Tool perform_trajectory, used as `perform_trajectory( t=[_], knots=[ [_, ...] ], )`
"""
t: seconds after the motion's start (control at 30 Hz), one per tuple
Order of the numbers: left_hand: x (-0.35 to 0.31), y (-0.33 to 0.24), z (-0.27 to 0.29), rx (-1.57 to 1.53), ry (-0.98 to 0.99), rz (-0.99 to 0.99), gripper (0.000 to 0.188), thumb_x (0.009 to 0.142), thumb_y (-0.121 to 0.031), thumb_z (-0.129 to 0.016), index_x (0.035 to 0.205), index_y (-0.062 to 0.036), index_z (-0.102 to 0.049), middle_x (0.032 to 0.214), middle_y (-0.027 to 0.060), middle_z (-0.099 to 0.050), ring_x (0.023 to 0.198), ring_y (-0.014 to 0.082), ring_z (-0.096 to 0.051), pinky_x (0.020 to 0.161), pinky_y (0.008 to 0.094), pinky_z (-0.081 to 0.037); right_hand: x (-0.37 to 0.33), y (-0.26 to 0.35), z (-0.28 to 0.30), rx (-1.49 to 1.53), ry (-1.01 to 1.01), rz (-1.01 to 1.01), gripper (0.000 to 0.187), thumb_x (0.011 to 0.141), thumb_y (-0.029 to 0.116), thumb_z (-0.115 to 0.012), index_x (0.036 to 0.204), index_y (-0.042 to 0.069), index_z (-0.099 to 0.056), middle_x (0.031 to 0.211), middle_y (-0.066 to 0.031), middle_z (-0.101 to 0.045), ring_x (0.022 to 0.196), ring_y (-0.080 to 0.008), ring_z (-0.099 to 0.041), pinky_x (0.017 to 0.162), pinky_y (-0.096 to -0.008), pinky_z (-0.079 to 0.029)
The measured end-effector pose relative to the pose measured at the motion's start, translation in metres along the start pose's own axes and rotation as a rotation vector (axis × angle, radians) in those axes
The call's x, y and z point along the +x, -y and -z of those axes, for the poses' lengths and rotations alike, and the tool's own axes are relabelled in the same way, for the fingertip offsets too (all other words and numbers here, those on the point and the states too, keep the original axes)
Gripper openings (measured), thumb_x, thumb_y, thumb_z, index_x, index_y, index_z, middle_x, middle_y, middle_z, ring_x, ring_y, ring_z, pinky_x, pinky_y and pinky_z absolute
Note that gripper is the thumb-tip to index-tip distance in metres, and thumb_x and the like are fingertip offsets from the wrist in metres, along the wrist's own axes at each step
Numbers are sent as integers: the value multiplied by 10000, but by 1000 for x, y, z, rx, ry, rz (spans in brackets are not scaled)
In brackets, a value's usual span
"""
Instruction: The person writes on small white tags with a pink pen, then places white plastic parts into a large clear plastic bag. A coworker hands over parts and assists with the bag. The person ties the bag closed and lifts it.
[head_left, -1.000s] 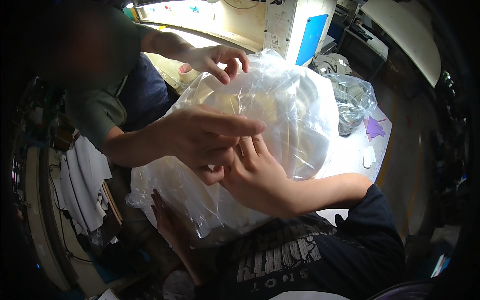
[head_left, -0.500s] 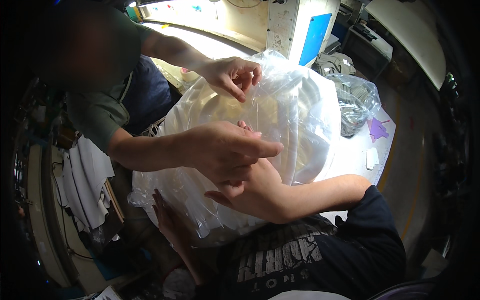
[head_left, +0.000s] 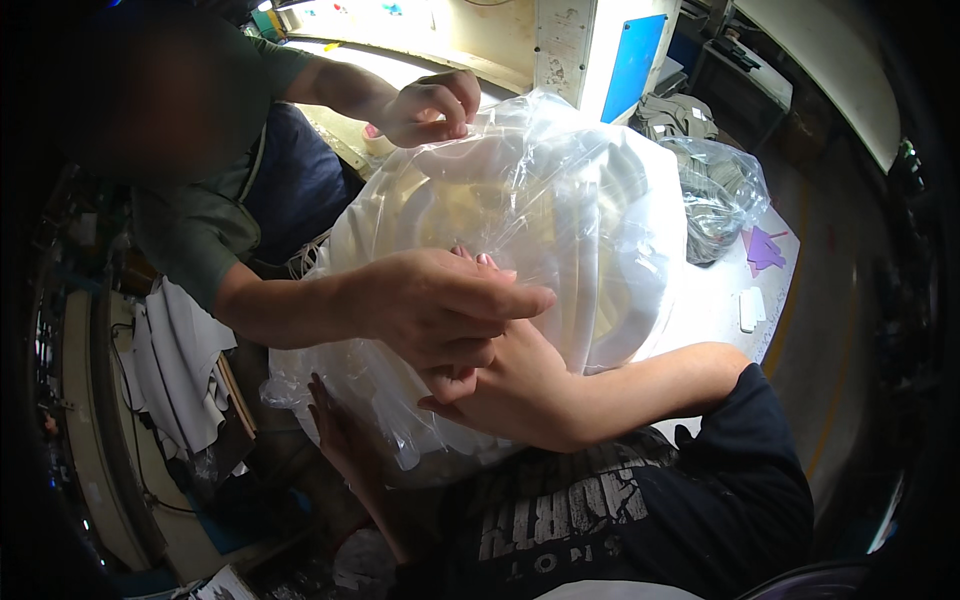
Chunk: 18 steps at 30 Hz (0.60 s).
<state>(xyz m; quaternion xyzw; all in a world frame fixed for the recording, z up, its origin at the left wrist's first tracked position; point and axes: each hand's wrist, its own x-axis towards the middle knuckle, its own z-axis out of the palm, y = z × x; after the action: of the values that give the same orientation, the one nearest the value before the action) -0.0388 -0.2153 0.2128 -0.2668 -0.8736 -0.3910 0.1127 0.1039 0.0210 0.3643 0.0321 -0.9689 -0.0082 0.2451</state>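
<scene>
A large clear plastic bag (head_left: 520, 200) covers bulky white curved pieces (head_left: 630, 260) whose kind I cannot make out. My left hand (head_left: 345, 430) lies along the bag's near left side, its visible fingers stretched out. Over the front of the bag is my right hand (head_left: 525, 370); its fingers are mostly hidden behind a co-worker's hand (head_left: 440, 310), and only some fingertips and the thumb tip show. The co-worker's other hand (head_left: 435, 108) pinches the film at the bag's far left edge.
The co-worker in a green shirt (head_left: 190, 225) stands at the left. Grey-white sheets (head_left: 180, 360) hang nearby. On the white table (head_left: 715, 290) at the right are a bag of grey-green material (head_left: 715, 190), purple cut pieces (head_left: 765, 250) and small white pieces (head_left: 750, 308). A tape roll (head_left: 377, 140) sits behind the bag.
The co-worker's far hand has moved left and away from me to the bag's far edge, and the film there is drawn tighter. My two hands have hardly moved.
</scene>
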Motion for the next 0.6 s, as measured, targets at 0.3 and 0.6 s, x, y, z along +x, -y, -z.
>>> perform_trajectory(
  t=[0.3,0.6],
  knots=[
    [1,1,1,60,19,-23,481,1085,-180,-315,1500,30,-436,1541,191,-476,1452,390,-409,1233,533,-258,-9,16,3,-109,165,15,711,851,499,-671,1329,-19,-581,1323,-302,-568,1323,-522,-478,1179,-579,-332],
    [0,0,3,56,36,-25,520,1104,-278,-282,1509,5,-444,1534,208,-481,1452,420,-400,1225,545,-247,5,-1,26,102,48,16,743,916,501,-654,1437,-14,-528,1417,-340,-512,1384,-491,-446,1182,-587,-319]
  ],
)
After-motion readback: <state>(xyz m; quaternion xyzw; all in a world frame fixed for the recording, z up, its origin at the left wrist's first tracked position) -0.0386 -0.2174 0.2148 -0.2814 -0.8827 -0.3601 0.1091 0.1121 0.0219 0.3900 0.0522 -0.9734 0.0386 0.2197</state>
